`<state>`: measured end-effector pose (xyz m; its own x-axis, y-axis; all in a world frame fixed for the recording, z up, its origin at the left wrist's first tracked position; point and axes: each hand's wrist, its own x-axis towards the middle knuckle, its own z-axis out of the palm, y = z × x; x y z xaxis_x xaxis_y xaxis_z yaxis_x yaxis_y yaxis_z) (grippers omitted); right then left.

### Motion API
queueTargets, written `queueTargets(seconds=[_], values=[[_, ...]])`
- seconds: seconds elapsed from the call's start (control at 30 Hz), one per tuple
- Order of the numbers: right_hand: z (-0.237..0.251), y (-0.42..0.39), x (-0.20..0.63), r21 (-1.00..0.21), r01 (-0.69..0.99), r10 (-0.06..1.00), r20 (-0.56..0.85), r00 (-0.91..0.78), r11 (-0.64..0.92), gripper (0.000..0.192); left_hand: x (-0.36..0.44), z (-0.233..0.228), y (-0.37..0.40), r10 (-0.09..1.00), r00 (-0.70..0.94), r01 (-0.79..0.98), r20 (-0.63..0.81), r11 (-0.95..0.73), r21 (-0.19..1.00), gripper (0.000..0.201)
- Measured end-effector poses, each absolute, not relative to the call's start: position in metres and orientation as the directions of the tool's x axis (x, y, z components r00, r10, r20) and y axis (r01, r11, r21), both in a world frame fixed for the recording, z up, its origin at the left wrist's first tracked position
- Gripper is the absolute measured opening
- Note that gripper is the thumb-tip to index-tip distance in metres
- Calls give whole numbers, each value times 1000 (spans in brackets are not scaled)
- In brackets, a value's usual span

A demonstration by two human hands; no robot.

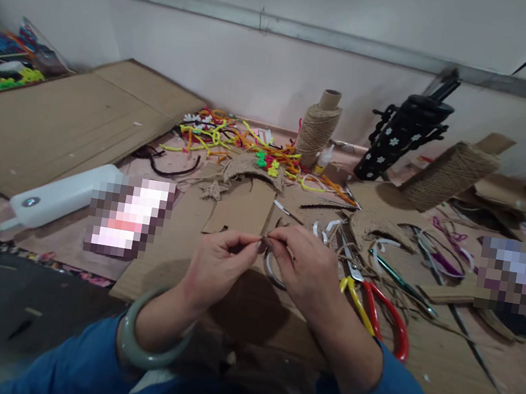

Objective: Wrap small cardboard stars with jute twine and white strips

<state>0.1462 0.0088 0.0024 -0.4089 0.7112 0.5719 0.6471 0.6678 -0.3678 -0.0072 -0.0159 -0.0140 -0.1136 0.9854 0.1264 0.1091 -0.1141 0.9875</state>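
Both hands meet above a sheet of cardboard [241,210], fingertips almost touching. My left hand [220,263] is closed in a pinch, and my right hand [306,267] pinches beside it. Between them is a small, dark bit that I cannot make out. Just beyond lies a twine-wrapped crescent [248,167] with green, red and yellow flowers on it, and a twine-wrapped star [213,190] sits at its left. Scissors with red and yellow handles [386,316] lie right of my right hand. A second twine-wrapped crescent [378,227] is behind them.
Two twine spools [317,132] [451,173] and a black flowered holder [391,141] stand at the back. Colourful pipe cleaners [222,137] lie near a small glue bottle [323,160]. At left are a white corded device [63,195], a blurred phone [130,216] and large cardboard [80,121].
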Motion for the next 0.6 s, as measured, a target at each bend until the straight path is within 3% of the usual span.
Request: queueTargets(seconds=[0.4,0.6], values=[[4,8,146,-432,617,734,551,-398,658,14,-8,-14,-15,982,-142,128,121,-104,986,15],[4,7,145,-419,600,711,573,-408,681,13,-7,-8,-17,960,-171,217,220,-181,959,12]])
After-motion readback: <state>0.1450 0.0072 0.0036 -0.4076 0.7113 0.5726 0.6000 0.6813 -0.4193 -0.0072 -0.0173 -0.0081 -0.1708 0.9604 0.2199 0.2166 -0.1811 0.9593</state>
